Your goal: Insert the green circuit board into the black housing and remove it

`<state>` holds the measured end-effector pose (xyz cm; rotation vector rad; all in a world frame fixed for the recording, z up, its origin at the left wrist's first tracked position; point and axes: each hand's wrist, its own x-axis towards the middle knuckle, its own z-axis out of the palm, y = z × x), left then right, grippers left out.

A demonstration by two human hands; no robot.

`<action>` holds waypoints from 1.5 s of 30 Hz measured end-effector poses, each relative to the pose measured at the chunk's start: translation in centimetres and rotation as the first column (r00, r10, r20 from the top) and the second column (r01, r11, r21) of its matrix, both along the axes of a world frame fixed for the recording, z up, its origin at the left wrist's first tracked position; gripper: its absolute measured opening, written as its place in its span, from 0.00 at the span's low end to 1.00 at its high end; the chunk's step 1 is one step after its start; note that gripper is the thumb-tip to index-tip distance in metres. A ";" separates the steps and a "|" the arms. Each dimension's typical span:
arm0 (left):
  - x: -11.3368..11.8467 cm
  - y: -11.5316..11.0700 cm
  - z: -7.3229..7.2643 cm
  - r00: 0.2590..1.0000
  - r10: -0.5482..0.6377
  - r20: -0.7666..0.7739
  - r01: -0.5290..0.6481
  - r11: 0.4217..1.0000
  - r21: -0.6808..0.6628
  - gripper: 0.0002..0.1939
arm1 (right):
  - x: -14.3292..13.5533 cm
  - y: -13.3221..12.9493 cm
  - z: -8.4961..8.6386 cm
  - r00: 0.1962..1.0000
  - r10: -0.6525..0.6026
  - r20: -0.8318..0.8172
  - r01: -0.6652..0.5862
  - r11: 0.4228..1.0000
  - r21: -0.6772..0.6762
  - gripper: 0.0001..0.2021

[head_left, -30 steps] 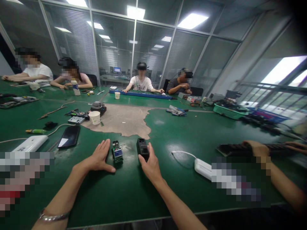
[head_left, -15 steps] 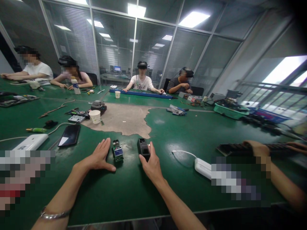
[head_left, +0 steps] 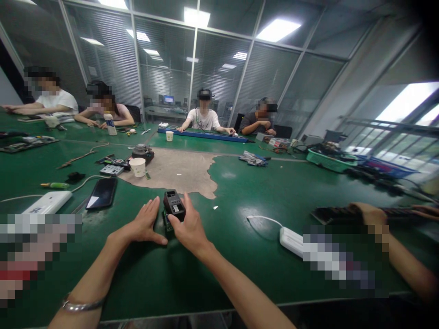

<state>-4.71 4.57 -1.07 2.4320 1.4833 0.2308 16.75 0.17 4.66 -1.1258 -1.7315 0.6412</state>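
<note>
My right hand (head_left: 192, 228) grips a black plastic housing (head_left: 173, 201) with cut-outs in its face, thumb on the near left side and fingers along the right. Beneath the housing is a green circuit board (head_left: 166, 221), of which only the left edge shows; whether the two touch I cannot tell. Just left of them, my left hand (head_left: 146, 224) rests on the green table with fingers stretched and thumb spread, holding nothing.
A phone (head_left: 101, 193), white power strip (head_left: 48, 203) and paper cup (head_left: 137, 167) lie to the left. Right of my hands are a white scrap (head_left: 215, 208), another white strip (head_left: 291, 241) and a co-worker's hand (head_left: 368, 214) on a dark long object. Several people sit opposite.
My right hand has carried the black housing left, over the circuit board, which it now mostly covers. A white scrap now shows where the housing was. My left hand stays in place.
</note>
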 end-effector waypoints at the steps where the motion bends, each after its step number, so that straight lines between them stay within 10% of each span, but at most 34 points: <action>1: 0.0 0.0 0.0 1.000 -0.004 0.001 0.004 1.000 -0.001 0.78 | -0.4 0.1 -0.1 1.000 -0.004 0.018 0.004 1.000 0.004 0.41; 33: 0.5 0.1 0.5 0.999 -0.033 -0.022 0.034 0.999 0.033 0.69 | -2.3 -0.1 -4.5 0.998 0.033 0.059 -0.029 0.998 -0.064 0.43; 45: 0.3 -0.1 0.8 0.997 -0.013 -0.075 0.010 0.999 -0.048 0.70 | 1.0 0.0 0.2 0.992 -0.112 -0.054 0.114 0.993 0.029 0.39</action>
